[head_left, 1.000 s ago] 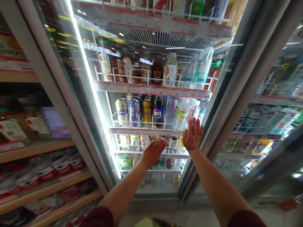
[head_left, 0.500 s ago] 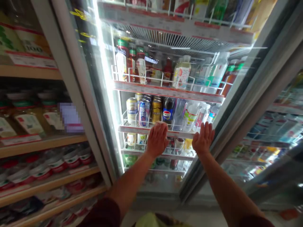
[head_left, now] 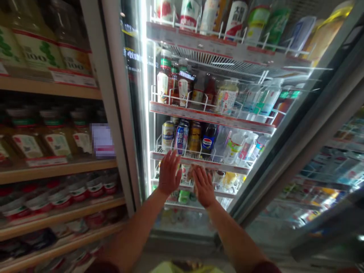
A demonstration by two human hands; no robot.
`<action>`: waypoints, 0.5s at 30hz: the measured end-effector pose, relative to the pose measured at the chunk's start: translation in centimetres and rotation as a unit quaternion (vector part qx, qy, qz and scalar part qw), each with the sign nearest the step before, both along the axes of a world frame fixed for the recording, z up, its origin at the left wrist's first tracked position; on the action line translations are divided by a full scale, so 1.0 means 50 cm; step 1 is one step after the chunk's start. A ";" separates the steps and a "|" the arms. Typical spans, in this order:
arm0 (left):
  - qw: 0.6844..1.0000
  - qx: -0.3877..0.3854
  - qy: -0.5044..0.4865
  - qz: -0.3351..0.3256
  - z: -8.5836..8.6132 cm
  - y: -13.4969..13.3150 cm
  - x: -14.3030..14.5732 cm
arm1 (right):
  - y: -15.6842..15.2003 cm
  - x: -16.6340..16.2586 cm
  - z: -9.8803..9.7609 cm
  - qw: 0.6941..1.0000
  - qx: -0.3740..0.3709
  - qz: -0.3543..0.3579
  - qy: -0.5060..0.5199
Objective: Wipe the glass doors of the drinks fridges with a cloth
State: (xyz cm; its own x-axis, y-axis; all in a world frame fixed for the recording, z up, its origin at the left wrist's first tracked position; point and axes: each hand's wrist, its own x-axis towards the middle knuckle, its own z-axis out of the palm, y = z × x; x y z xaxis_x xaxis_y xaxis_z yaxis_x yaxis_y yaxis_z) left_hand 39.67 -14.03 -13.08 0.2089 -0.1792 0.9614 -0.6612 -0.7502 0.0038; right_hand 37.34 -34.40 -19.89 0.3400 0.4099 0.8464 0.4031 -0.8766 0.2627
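- A tall cooler's glass door (head_left: 184, 220) faces the person; a bright light strip (head_left: 146, 98) runs down its left side and a grey metal frame (head_left: 287, 140) slants along its right.
- The left hand (head_left: 170, 175) is near the light strip; between the right hand (head_left: 203, 185) and the grey frame lies a wider stretch of glass. More open glass rises above both hands, which are apart with a narrow gap between.
- Left grip: palm forward, fingers upright and somewhat spread, holding nothing visible, raised to the glass.
- Right grip: fingers straight and close together, laid over what looks like a pale crumpled cloth (head_left: 191, 173); whether they pinch it cannot be told.
- The cloth peeks out at the right fingertips, in front of the lower shelves; it is mostly covered, so its long axis is unclear.
- The door's long axis runs upright. Behind it, cans (head_left: 182, 137) and a cola bottle (head_left: 209, 139) stand above the hands.
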 end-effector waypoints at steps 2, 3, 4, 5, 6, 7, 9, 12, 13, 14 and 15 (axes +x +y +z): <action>0.996 -0.005 -0.014 0.083 -0.004 0.052 0.033 | -0.033 -0.013 0.013 1.000 -0.026 0.007 0.005; 0.994 -0.002 -0.015 0.110 -0.006 0.072 0.050 | -0.050 -0.016 0.036 1.000 -0.018 0.001 -0.003; 0.992 0.002 -0.015 0.128 -0.009 0.087 0.067 | -0.064 -0.015 0.068 1.000 0.005 -0.010 -0.022; 0.990 0.007 -0.018 0.140 -0.013 0.098 0.082 | -0.075 -0.010 0.105 0.998 0.039 -0.025 -0.052; 0.989 0.011 -0.023 0.147 -0.017 0.103 0.095 | -0.082 -0.001 0.141 0.992 0.076 -0.040 -0.087; 0.988 0.011 -0.029 0.152 -0.022 0.106 0.105 | -0.083 0.011 0.173 0.986 0.107 -0.049 -0.119; 0.987 0.005 -0.033 0.157 -0.032 0.105 0.118 | -0.070 0.031 0.200 0.977 0.136 -0.055 -0.155; 0.989 -0.004 -0.016 0.148 -0.042 0.103 0.122 | -0.037 0.033 0.133 0.992 0.073 -0.024 -0.099; 0.989 -0.006 -0.010 0.145 -0.043 0.103 0.122 | -0.031 0.024 0.094 0.998 0.028 0.001 -0.061; 0.990 -0.007 -0.010 0.142 -0.043 0.104 0.122 | -0.030 0.014 0.058 0.999 -0.021 0.032 -0.023; 0.990 -0.008 -0.015 0.141 -0.043 0.104 0.122 | -0.034 0.003 0.031 0.996 -0.069 0.062 0.012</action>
